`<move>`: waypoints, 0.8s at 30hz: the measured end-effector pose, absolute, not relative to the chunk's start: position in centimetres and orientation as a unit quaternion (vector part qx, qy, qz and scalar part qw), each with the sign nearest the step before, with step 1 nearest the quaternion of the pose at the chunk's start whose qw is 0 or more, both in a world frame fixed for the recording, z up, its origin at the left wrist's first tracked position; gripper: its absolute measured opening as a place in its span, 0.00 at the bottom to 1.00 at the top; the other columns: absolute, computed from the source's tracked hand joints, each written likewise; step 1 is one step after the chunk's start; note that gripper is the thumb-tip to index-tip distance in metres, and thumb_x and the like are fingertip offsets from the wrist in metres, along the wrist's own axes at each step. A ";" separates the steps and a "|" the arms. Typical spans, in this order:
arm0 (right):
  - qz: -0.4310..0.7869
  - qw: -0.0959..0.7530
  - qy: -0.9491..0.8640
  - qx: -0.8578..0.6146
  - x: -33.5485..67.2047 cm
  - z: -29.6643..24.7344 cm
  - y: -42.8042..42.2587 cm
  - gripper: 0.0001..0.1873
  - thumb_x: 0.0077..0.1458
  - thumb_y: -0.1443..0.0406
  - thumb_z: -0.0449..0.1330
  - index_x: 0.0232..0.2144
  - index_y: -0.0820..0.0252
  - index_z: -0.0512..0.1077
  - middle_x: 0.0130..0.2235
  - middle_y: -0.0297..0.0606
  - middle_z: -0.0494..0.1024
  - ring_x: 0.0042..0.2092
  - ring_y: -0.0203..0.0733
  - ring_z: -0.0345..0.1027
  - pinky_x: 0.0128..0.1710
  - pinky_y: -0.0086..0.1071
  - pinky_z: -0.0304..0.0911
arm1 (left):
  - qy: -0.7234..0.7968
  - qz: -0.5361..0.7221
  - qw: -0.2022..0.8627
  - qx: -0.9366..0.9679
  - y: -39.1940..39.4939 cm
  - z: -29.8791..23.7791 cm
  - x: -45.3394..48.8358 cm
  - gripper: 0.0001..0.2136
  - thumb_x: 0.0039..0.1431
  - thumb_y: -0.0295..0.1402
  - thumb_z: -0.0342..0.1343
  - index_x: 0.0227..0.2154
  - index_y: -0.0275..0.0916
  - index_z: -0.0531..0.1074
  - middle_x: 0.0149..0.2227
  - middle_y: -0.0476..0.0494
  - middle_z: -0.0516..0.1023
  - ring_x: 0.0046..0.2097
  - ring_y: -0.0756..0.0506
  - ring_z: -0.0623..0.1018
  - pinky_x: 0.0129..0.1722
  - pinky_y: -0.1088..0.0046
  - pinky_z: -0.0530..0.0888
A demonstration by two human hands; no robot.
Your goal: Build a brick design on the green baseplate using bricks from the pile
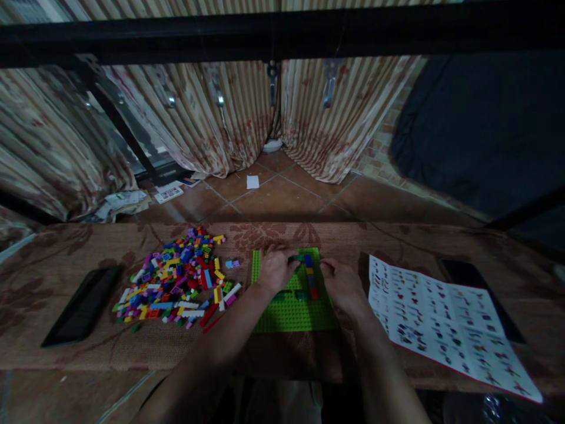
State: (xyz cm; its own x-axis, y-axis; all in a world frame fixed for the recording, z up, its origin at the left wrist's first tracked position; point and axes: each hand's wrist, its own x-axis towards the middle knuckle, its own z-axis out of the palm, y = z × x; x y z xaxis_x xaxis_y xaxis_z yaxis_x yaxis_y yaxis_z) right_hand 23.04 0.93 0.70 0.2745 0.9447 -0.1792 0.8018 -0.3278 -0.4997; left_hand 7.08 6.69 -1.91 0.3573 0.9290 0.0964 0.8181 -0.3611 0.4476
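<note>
A bright green studded baseplate (286, 321) lies on the cloth-covered surface in front of me. My left hand (276, 270) reaches over its upper part, fingers closed around a dark green brick (297, 258) at the fingertips. Right of that brick, a column of blue, yellow and red bricks (311, 277) stands on the plate. Lower on the plate sit more dark green bricks (301, 295), partly lost in shadow. My right hand (343, 284) is at the plate's right edge with curled fingers; whatever they pinch, if anything, is hidden.
A heap of mixed toy bricks (176, 277) spreads to the left, beside a dark tablet (83, 305). On the right, a printed instruction sheet (445, 318) partly covers another dark flat device (470, 274). Beyond the surface's far edge are tiled floor (291, 194) and striped curtains (238, 118).
</note>
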 end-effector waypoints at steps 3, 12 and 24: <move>0.230 0.157 -0.558 -0.782 23.0 0.5 1.0 0.19 0.64 0.64 0.48 0.48 0.61 0.75 0.44 0.46 0.80 0.48 0.47 0.73 0.45 0.35 0.62 | 0.539 0.169 0.163 0.809 6.7 -2.0 7.1 0.11 0.60 0.36 0.56 0.44 0.50 0.77 0.48 0.49 0.78 0.54 0.40 0.70 0.56 0.56 0.62; 0.260 0.174 -0.567 -0.762 22.3 0.3 1.4 0.20 0.63 0.66 0.47 0.52 0.66 0.72 0.50 0.48 0.78 0.52 0.47 0.71 0.51 0.35 0.62 | 0.534 0.156 0.157 0.816 6.8 -1.8 7.3 0.10 0.58 0.33 0.57 0.42 0.49 0.78 0.46 0.48 0.79 0.54 0.39 0.70 0.58 0.49 0.59; 0.270 0.165 -0.582 -0.749 22.0 -0.4 1.8 0.21 0.62 0.67 0.48 0.53 0.64 0.72 0.50 0.47 0.78 0.52 0.46 0.71 0.51 0.35 0.63 | 0.526 0.136 0.142 0.827 6.6 -2.3 7.8 0.11 0.58 0.29 0.54 0.42 0.44 0.77 0.45 0.45 0.79 0.52 0.40 0.72 0.58 0.57 0.62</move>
State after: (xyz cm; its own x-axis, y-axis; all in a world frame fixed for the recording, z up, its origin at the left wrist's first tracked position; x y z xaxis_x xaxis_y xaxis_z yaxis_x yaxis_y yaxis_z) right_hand 22.02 1.82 -0.35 0.1761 0.9612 -0.2123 0.7831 -0.2674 -0.5615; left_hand 7.78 6.58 -2.32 0.4095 0.9092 0.0753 0.8324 -0.4061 0.3772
